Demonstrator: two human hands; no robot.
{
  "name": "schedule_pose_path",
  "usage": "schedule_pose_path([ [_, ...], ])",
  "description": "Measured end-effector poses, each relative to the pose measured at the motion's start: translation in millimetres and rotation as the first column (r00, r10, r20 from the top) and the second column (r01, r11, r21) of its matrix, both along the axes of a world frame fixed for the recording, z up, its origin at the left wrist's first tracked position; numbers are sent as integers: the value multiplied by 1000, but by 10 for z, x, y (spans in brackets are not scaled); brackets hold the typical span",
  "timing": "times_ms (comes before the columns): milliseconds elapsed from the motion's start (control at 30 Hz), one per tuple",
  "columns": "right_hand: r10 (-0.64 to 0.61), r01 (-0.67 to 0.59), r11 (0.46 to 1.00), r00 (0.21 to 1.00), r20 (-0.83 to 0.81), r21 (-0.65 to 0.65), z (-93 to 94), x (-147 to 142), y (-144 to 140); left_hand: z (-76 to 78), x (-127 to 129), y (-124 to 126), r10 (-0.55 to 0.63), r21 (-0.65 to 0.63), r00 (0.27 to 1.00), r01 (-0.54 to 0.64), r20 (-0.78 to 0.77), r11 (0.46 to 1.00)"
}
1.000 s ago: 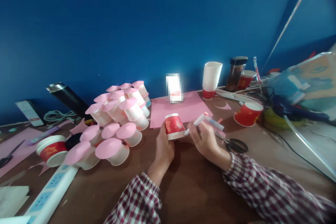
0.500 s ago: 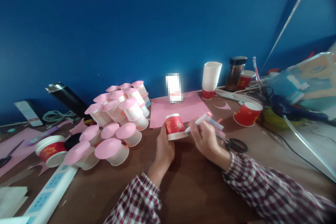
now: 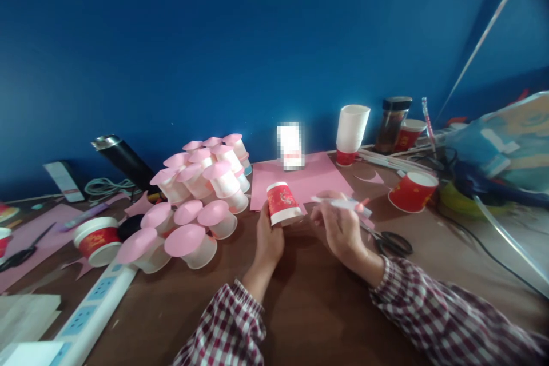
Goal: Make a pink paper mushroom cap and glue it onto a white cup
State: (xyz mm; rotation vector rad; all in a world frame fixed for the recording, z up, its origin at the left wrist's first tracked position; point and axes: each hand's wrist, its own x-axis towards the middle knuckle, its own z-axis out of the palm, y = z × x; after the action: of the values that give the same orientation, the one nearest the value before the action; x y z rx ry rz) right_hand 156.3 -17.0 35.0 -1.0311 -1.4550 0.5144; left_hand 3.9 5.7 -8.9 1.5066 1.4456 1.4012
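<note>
From here I see the brown counter (image 3: pixel 309 309) bare in front of my sleeves, which gives the only wide open stretch; everything further out is crowded. To the left, a heap of pink-capped white cups (image 3: pixel 195 206) sits near my left hand (image 3: pixel 268 240), with a white power strip (image 3: pixel 92 311) running along the near left edge. To the right, black scissors (image 3: pixel 392 243) lie just beside my right hand (image 3: pixel 341 229), and a red paper cup (image 3: pixel 412 191) stands further right, apart from the hand. Ahead, a pink paper sheet (image 3: pixel 317 174) lies flat up to the blue wall (image 3: pixel 257 40), and a stack of white cups (image 3: pixel 351 131) stands at its far right corner.

My left hand comes up from the sleeve with the wrist low, its fingers wrapped round a small red-and-white paper cup (image 3: pixel 282 203), which is tilted with its base toward me, held just above the counter at the near edge of the pink sheet. My right hand sits just to the right of it, knuckles up, fingers closed on a white marker (image 3: pixel 341 203) that lies nearly level, its tip pointing left toward the cup but not touching it.
</note>
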Motion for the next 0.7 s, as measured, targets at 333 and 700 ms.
schedule_pose_path([
  [333,66,-71,997,980,186,16,-193,-10,46,16,73,-25,-57,-46,959,73,276,996],
  [700,-35,-14,993,911,411,114,-140,57,39,120,58,-84,-16,-54,1000,16,8,998],
])
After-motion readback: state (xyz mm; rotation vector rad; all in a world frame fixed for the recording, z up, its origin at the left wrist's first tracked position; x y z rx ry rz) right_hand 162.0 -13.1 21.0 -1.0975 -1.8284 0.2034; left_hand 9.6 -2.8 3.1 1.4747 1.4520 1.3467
